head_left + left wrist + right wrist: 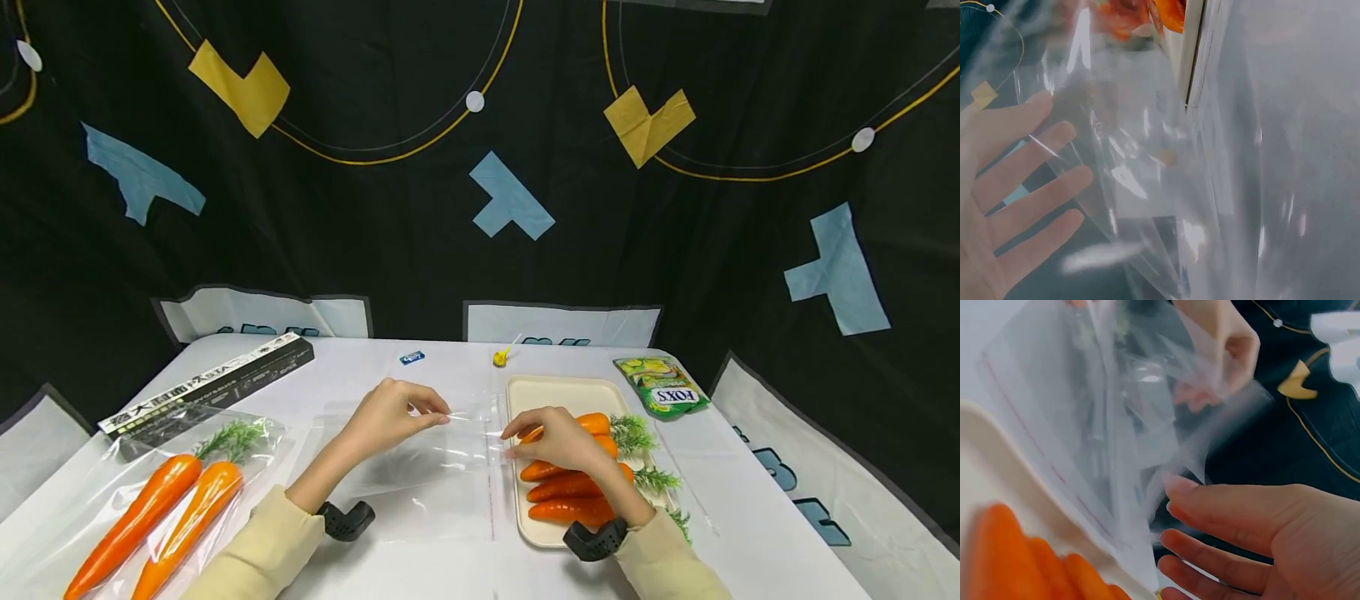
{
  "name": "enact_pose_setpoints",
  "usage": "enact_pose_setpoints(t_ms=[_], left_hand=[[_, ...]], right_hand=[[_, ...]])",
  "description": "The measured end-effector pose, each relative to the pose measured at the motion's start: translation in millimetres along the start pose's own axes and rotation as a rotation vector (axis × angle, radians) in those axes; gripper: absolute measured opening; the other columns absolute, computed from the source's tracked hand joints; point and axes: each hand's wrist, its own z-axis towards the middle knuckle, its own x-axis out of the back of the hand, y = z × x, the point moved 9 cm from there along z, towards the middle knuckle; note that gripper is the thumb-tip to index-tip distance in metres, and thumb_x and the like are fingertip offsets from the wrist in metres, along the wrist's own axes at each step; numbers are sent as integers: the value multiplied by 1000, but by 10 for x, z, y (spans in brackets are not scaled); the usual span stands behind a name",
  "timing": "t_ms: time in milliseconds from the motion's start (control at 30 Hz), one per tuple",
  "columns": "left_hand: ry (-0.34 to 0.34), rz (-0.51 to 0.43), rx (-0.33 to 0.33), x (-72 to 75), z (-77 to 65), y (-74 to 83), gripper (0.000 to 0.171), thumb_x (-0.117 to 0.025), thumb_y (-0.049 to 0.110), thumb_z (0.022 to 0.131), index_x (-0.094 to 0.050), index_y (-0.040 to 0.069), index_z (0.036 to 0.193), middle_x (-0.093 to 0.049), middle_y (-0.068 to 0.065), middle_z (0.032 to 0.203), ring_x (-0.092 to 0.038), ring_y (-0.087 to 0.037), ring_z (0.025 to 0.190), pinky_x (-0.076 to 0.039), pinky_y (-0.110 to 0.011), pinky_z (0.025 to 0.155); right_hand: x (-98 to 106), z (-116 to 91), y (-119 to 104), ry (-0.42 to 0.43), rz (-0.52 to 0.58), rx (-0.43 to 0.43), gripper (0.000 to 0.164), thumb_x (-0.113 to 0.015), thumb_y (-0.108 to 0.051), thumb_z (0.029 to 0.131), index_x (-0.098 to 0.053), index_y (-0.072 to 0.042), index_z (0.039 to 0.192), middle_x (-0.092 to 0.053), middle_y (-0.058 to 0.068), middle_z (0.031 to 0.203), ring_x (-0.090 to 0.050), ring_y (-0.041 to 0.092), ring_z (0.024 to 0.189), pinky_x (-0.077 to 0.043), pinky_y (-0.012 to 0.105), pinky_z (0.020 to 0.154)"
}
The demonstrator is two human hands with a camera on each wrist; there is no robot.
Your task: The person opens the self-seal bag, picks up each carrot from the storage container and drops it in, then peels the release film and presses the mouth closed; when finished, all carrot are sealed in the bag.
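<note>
A clear plastic zip bag [435, 492] lies between both hands, its open edge partly lifted off the white table. At its upper edge my left hand [393, 417] pinches the film between thumb and fingers; in the left wrist view the film hangs over the left hand [1029, 181]. Reaching above the tray, my right hand [562, 442] pinches the bag's right edge; in the right wrist view the thumb and index of the right hand [1241, 531] meet at the film. Beneath it, several orange carrots [573, 508] with green tops lie on a beige tray [555, 387].
At left lies another clear bag [277, 433] with two carrots [180, 525]. Behind it rests a long black-and-white box [217, 387]. A green FOX'S packet [663, 387], a small blue packet [412, 357] and a yellow lollipop [501, 357] lie toward the back.
</note>
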Motion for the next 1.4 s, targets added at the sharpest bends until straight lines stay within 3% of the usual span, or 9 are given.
enact_pose_setpoints(t_ms=[233, 500, 767, 933, 1100, 1400], left_hand=[[1, 2, -12, 13, 42, -13, 6, -76, 27, 83, -76, 24, 88, -69, 18, 82, -63, -1, 75, -53, -40, 74], [-8, -8, -20, 18, 110, 4, 6, -77, 26, 83, -76, 25, 88, -70, 17, 84, -63, -1, 75, -53, -39, 75], [-32, -67, -31, -38, 162, 76, 8, -78, 25, 82, -77, 21, 89, -70, 17, 84, -62, -1, 75, -54, -34, 72], [-45, -63, -22, -32, 208, 150, 9, -79, 26, 81, -76, 22, 89, -68, 19, 84, -61, -1, 76, -53, -30, 71], [-58, -30, 4, -10, 203, 143, 9, -79, 25, 81, -76, 22, 89, -67, 20, 83, -60, -3, 76, -51, -28, 70], [-36, 18, -3, 34, 153, 114, 7, -78, 26, 81, -76, 26, 88, -67, 21, 84, -60, -2, 76, -50, -28, 70]], right_hand=[[342, -5, 113, 33, 14, 1, 20, -72, -21, 88, -73, -9, 104, -69, 3, 101, -62, 27, 99, -54, 30, 81], [739, -67, 414, -12, -83, 9, 21, -68, -16, 91, -71, -4, 109, -68, 13, 107, -62, 28, 100, -51, 46, 88], [679, -145, 758, -270, -212, -33, 26, -65, -10, 92, -66, -2, 116, -64, 14, 117, -56, 40, 110, -49, 52, 90], [672, -173, 940, -344, -241, -94, 30, -67, -10, 90, -65, -4, 119, -63, 12, 118, -57, 36, 110, -48, 50, 93], [717, -132, 985, -312, -245, -66, 28, -68, -11, 90, -67, -5, 117, -65, 10, 116, -60, 31, 105, -52, 42, 88], [946, -63, 768, -109, -320, 41, 30, -71, -10, 87, -67, 0, 115, -67, 12, 110, -59, 26, 92, -50, 47, 83]])
